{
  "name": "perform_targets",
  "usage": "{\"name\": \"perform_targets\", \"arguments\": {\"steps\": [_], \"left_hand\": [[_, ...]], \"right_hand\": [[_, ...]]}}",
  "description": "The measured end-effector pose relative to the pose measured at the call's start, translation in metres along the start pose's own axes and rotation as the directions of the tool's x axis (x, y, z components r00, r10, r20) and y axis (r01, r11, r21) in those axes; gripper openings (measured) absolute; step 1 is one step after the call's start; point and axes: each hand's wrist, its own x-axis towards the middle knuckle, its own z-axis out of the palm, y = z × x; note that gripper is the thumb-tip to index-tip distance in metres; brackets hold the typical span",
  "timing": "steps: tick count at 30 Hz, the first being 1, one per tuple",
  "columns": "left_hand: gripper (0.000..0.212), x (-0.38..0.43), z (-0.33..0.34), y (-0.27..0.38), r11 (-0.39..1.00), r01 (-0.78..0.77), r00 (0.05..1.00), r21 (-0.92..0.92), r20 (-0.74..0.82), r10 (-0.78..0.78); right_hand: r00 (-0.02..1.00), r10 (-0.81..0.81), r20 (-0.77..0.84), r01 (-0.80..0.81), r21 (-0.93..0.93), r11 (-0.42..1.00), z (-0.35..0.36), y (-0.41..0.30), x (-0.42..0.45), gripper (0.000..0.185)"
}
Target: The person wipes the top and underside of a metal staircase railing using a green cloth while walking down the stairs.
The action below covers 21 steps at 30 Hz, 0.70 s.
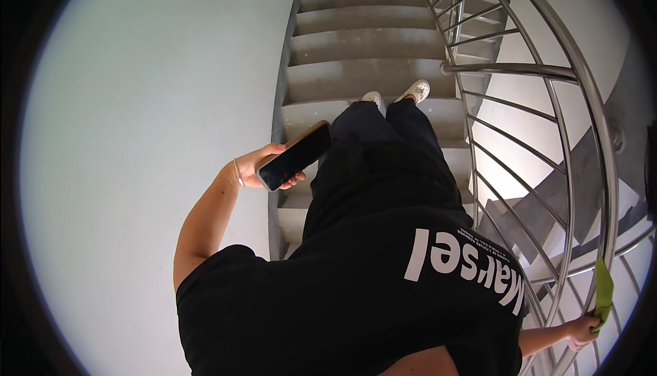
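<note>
My left hand [256,166] grips a smartphone [297,156] in a light-coloured case, its dark screen facing up. A light bracelet [238,172] circles that wrist. Far to the right, my right hand [583,332] is closed around a green cloth [603,294] at the stainless steel handrail [608,196]. Part of the cloth stands up above the fist along the rail. Whether the fingers also wrap the rail cannot be made out.
Grey concrete stairs [367,44] run ahead between a plain pale wall [154,93] on the left and a railing with metal bars [518,157] on the right. My white clogs [418,90] are on a step. Another flight [554,206] shows beyond the railing.
</note>
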Motion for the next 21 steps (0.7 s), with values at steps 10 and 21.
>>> {"name": "perform_targets", "arguments": {"steps": [10,21], "left_hand": [[0.056,0.003,-0.012,0.005,0.999,0.033,0.999,0.002,0.007,-0.033],[0.059,0.006,-0.001,0.016,0.998,0.037,0.999,0.043,-0.017,-0.036]], "right_hand": [[1.0,0.01,-0.015,-0.011,-0.051,0.999,0.008,0.006,-0.003,0.031],[1.0,0.022,-0.019,-0.025,-0.183,0.983,0.032,0.043,-0.02,0.03]]}}
